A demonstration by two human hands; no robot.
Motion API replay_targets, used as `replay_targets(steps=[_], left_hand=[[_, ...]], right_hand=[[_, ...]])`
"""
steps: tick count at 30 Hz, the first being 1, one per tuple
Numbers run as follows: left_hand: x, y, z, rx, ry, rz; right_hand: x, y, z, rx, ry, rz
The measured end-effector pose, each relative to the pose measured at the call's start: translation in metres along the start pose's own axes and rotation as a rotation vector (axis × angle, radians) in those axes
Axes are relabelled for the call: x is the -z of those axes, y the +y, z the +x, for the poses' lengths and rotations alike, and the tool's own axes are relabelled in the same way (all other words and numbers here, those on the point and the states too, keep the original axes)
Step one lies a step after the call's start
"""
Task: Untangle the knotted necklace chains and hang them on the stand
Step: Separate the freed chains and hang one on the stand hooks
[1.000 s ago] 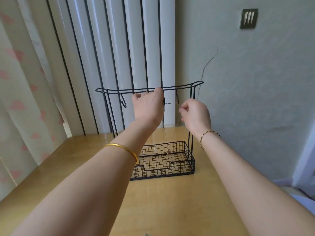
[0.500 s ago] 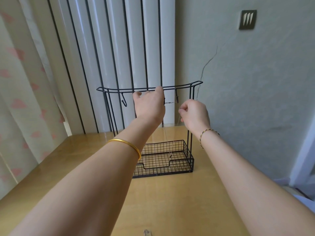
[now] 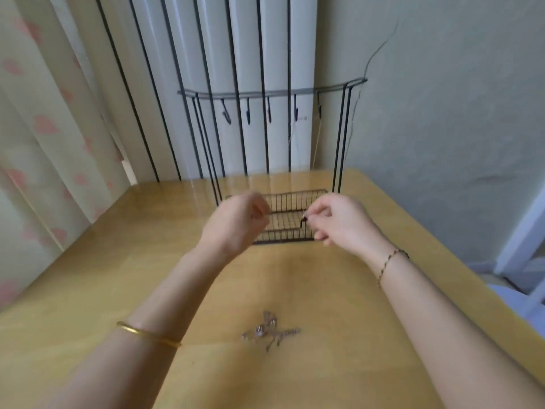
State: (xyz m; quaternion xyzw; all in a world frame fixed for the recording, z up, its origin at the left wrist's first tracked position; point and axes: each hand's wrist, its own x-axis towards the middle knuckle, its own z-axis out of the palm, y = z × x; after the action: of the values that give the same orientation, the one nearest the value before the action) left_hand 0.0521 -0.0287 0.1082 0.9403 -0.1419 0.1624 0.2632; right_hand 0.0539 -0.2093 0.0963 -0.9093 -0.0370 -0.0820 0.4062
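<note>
Honey-coloured wood fills the lower view: a table (image 3: 324, 290) with a black wire stand (image 3: 271, 93) at its far edge. Nearest of all, well in front of the stand and between the two forearms, a small tangle of silvery chains (image 3: 269, 332) lies on the bare wood. It touches neither hand. A gold bangle (image 3: 147, 335) sits on the left forearm and a thin beaded bracelet (image 3: 389, 262) on the right wrist.

Farther out, the left hand (image 3: 236, 222) and right hand (image 3: 339, 222) hover just in front of the stand's base, both with fingers curled inward. The frame is smeared by motion, so I cannot tell whether either pinches a fine chain or nothing at all. The right forefinger and thumb sit at the front wire of the mesh tray (image 3: 290, 199) that forms the stand's foot. The hands hide most of the tray's inside, and only its wire grid shows between them.

Above, on the stand's top rail, a row of small hooks (image 3: 248, 113) hangs down. A thin necklace (image 3: 316, 143) is draped from the hooks at the stand's right end and drops toward the tray.

Half a second ago both hands were up at that rail, holding this necklace by its clasp. Now they are down at the tray, well clear of it, and the view has tipped down to take in the tangle. Behind the stand are white vertical blinds (image 3: 221, 54), with a curtain (image 3: 44, 113) to its left and a cracked wall (image 3: 442, 113) to its right.
</note>
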Motion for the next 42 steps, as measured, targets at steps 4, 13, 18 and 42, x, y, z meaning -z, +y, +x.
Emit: replay_targets(steps=[4, 13, 18, 42], left_hand=[[-0.022, -0.018, -0.041, 0.108, -0.564, -0.036], [-0.037, -0.028, -0.074, 0.211, -0.684, 0.261], [-0.036, -0.024, -0.077, 0.189, -0.686, 0.256], [-0.010, -0.041, -0.076, 0.461, -0.402, -0.831]], right_hand=[[-0.034, 0.009, -0.036, -0.076, -0.487, -0.080], [-0.061, -0.001, -0.061, 0.033, -0.616, -0.259], [-0.065, 0.002, -0.056, 0.028, -0.547, -0.233], [-0.070, 0.004, -0.050, -0.066, -0.370, 0.443]])
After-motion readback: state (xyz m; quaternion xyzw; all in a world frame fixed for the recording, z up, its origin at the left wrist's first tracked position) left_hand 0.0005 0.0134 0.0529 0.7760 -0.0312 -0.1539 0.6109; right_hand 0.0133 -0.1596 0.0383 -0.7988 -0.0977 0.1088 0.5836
